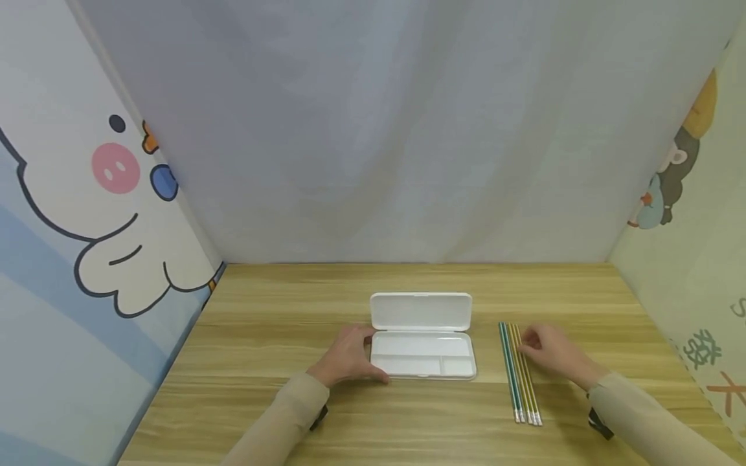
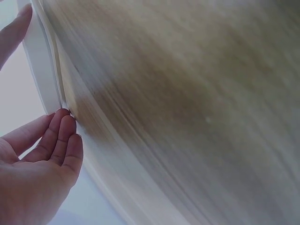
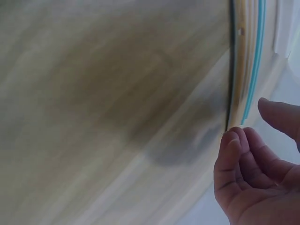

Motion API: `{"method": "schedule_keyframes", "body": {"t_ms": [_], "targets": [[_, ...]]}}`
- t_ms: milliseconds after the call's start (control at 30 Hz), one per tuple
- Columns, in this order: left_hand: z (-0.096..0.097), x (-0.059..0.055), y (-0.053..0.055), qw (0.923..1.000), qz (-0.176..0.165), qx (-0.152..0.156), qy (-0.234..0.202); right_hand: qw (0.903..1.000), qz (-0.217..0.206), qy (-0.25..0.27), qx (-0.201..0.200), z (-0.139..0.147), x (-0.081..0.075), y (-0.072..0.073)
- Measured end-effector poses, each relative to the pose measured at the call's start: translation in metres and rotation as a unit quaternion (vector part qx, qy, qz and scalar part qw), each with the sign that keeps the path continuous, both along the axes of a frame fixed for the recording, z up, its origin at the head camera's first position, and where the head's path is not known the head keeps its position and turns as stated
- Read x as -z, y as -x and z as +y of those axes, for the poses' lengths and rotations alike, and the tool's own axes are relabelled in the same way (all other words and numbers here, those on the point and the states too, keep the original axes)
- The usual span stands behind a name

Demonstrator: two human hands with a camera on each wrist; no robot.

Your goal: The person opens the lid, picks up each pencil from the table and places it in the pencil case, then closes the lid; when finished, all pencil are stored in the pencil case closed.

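Observation:
An opened white pencil case point(image 1: 457, 346) lies on the wooden table, its lid point(image 1: 421, 311) tipped back behind the divided tray. My left hand point(image 1: 350, 356) holds its left end, thumb at the front corner and fingers near the hinge. In the left wrist view, the fingertips of the left hand point(image 2: 51, 150) lie right at the white edge. To the right of the case, green pencils point(image 1: 508, 369) and yellow pencils point(image 1: 526, 382) lie side by side, eraser ends toward me. My right hand point(image 1: 553, 353) has its fingertips at the outermost yellow pencil, the thumb apart from it in the right wrist view.
A pale curtain point(image 1: 373, 142) hangs behind the table point(image 1: 280, 298). Printed cartoon panels stand at the left point(image 1: 64, 194) and right point(image 1: 688, 259). Dark straps show under both cuffs.

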State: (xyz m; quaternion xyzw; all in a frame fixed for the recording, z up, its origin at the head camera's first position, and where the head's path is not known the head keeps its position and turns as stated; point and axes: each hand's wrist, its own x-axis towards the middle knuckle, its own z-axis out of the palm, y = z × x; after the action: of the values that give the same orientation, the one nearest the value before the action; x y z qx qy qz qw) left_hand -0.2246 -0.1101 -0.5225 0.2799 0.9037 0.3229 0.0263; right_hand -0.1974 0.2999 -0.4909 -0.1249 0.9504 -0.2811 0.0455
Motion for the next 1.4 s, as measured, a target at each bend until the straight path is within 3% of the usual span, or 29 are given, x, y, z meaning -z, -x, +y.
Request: {"method": "schedule_keyframes", "body": {"t_ms": [633,1400], "targets": [[0.001,-0.001,-0.001,0.9998,0.001,-0.012,0.016,0.9986,-0.030,0.022,0.037,0.010,0.013,-0.009],[0.001,-0.001,0.000,0.9998,-0.004,-0.013,0.016,0.9980,-0.037,0.006,0.050,0.008,0.009,-0.012]]}}
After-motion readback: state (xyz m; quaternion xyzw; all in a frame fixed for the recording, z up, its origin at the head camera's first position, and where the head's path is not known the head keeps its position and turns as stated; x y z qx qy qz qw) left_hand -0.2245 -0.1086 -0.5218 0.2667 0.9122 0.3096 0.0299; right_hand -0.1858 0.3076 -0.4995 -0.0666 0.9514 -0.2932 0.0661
